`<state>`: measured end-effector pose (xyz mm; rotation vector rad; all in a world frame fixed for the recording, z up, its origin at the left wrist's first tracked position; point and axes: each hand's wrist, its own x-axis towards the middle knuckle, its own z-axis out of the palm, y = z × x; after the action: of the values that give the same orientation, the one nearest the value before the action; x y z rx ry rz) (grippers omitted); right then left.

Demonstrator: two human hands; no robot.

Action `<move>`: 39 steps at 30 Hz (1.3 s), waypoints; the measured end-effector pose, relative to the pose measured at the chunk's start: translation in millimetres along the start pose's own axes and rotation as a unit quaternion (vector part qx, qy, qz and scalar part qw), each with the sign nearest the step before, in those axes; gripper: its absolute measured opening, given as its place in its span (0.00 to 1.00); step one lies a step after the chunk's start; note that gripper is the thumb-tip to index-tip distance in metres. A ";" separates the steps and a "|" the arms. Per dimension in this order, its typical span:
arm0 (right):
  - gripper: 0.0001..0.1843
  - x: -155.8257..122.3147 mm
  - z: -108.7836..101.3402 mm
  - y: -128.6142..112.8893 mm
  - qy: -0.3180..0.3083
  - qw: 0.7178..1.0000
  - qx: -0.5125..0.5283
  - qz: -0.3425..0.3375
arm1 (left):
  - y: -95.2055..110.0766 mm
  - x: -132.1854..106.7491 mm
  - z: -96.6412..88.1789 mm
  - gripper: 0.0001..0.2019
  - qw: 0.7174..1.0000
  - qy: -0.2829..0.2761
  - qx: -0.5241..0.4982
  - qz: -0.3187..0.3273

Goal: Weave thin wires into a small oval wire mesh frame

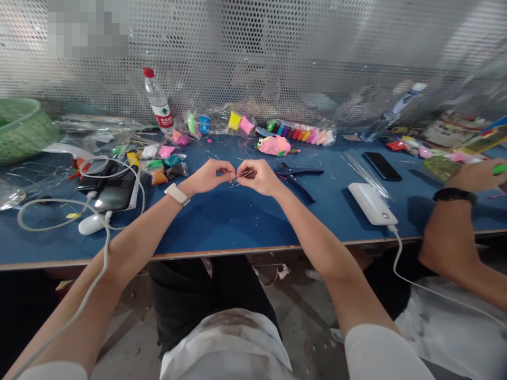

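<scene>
Over the blue tabletop my two hands meet fingertip to fingertip. My right hand [261,177] is closed in a pinch around a small bunch of thin metal wires [249,173], whose fine ends stick out below the fingers. Thumb and forefinger of my left hand [212,175] are pinched together at the left side of the bunch; what lies between them is too small to make out. Just right of my right hand lie dark-handled pliers [303,172]. A pink clay figure [274,145] with green and yellow bits rests behind my hands.
Packets of coloured clay [301,132] line the back by a mesh panel. Left are a red-capped bottle [159,103], a green basket [24,132] and cabled devices [114,187]. Right are a white power bank [371,203], a phone [382,166] and another person's hand [473,177].
</scene>
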<state>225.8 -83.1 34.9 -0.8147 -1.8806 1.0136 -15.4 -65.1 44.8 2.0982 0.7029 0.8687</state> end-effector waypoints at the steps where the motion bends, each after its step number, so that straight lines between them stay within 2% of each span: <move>1: 0.08 1.1 0.9 0.9 0.010 1.000 0.017 0.005 | -1.1 0.5 0.5 0.14 1.000 0.008 0.000 0.005; 3: 0.08 3.8 3.0 3.0 0.035 0.998 0.058 0.011 | -4.0 1.6 2.9 0.14 0.999 0.041 0.002 0.019; 7: 0.09 8.0 6.6 7.4 0.097 0.990 0.099 0.004 | -9.9 2.1 13.7 0.09 0.980 0.187 0.016 0.061; 9: 0.09 9.0 8.1 8.7 0.122 0.987 0.106 -0.005 | -10.0 1.2 20.2 0.06 0.969 0.228 0.043 0.081; 11: 0.09 9.5 9.4 9.4 0.137 0.984 0.109 -0.013 | -8.0 0.2 25.8 0.04 0.967 0.223 0.079 0.098; 15: 0.10 10.0 10.8 10.1 0.141 0.985 0.096 -0.023 | -3.8 -0.4 32.0 0.06 0.962 0.224 0.111 0.106; 22: 0.10 7.7 11.5 10.8 0.150 0.985 0.041 -0.074 | -6.2 0.4 29.6 0.07 0.967 0.220 0.099 0.086; 28: 0.09 5.2 15.7 8.8 0.157 0.983 -0.002 -0.092 | -7.6 -0.3 31.8 0.07 0.952 0.236 0.152 0.122; 31: 0.09 5.2 16.5 8.4 0.166 0.982 -0.013 -0.093 | -6.7 -0.4 33.8 0.08 0.948 0.248 0.162 0.117; 34: 0.12 4.9 16.2 8.7 0.169 0.981 -0.018 -0.092 | -5.7 -0.4 34.1 0.08 0.951 0.249 0.151 0.104; 39: 0.14 3.8 15.6 9.9 0.166 0.980 -0.021 -0.110 | -6.8 0.3 34.4 0.09 0.954 0.255 0.103 0.118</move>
<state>211.9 -80.6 22.4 -0.7309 -1.6641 0.6583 9.7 -75.6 22.5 2.1847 0.8428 1.5657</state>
